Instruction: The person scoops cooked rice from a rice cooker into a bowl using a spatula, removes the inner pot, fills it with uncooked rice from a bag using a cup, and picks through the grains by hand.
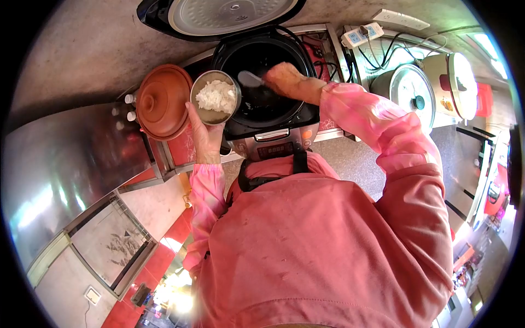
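1. Left hand (205, 135): I grip the metal bowl (220, 117) from the near side, thumb along its rim, other fingers mostly hidden; white rice (216, 96) sits in the bowl
2. Right hand (291, 81): blurred, it appears closed on the handle of the pale spoon (250, 79), whose blade points left from this hand, over the dark inner pot (268, 111) of the rice cooker (283, 136)
3. Bowl position: I should hold it level at the pot's left edge, so the spoon's path is short and stray grains drop inside; whether bowl and rim touch, I cannot tell
4. Spoon control: I should turn the wrist slowly and spare the pot's lining from scraping
5. Clearance: I should guard my right sleeve (353, 106) against the pot's rim; the raised cooker lid (232, 13) stands beyond both hands
6. Surface: the worktop (180, 148), red and patterned, shows below my left hand, with a brown lidded pot (158, 104) just left of that hand
7. Room: right of my right hand stand a glass-lidded pot (410, 98) and a cream cooker (456, 85); a power strip (362, 35) lies farther ahead, against the stained wall (322, 11)
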Available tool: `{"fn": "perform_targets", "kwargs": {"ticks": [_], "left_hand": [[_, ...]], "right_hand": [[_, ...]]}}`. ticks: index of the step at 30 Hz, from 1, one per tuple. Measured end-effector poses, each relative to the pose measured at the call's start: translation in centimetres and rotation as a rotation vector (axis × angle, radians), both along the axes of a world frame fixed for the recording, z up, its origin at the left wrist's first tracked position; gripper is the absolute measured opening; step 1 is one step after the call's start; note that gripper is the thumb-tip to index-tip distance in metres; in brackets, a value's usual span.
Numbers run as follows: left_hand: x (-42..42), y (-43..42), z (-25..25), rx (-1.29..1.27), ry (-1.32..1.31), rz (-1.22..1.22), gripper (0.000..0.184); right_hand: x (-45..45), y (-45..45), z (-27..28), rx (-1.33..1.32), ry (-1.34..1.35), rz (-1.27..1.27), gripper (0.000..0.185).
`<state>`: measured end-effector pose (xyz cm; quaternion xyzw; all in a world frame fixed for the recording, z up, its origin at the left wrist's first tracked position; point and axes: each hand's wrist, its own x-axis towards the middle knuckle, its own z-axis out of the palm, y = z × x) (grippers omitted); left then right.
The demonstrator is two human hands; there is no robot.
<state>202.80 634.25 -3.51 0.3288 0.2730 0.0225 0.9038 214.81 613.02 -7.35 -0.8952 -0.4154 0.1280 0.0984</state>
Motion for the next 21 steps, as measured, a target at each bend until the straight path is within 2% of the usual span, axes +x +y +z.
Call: {"fn": "perform_targets", "kwargs": {"ticks": [2, 6, 7, 10, 13, 16, 19, 21], "left_hand": [[-0.1, 0.0, 0.1, -0.001, 0.003, 0.000, 0.064], [0.0, -0.2, 0.3, -0.011, 0.011, 0.012, 0.064], [0.0, -0.1, 0.2, -0.014, 0.009, 0.015, 0.064], [0.0, -0.1, 0.0, -0.021, 0.010, 0.015, 0.064], [-0.1, 0.0, 0.0, -0.013, 0.012, 0.011, 0.065], [-0.2, 0.1, -0.3, -0.004, 0.002, 0.015, 0.066], [0.0, 0.3, -0.7, -0.034, 0.000, 0.023, 0.066], [-0.1, 0.2, -0.4, -0.049, -0.015, 0.018, 0.066]], "right_hand": [[1.4, -0.5, -0.6, -0.045, -0.137, 0.059, 0.010], [0.1, -0.1, -2.3, -0.011, -0.012, 0.032, 0.009], [-0.7, 0.2, -2.7, 0.075, 0.047, 0.031, 0.008], [-1.8, 0.2, -2.3, 0.127, -0.033, 0.244, 0.007], [0.5, 0.0, -1.3, -0.015, -0.125, 0.203, 0.008], [1.9, 0.2, -2.8, 0.164, -0.263, 0.126, 0.006], [-0.7, 0.2, -2.1, 0.039, -0.075, 0.254, 0.012], [-2.2, 0.1, -1.5, 0.040, -0.135, 0.406, 0.012]]}}
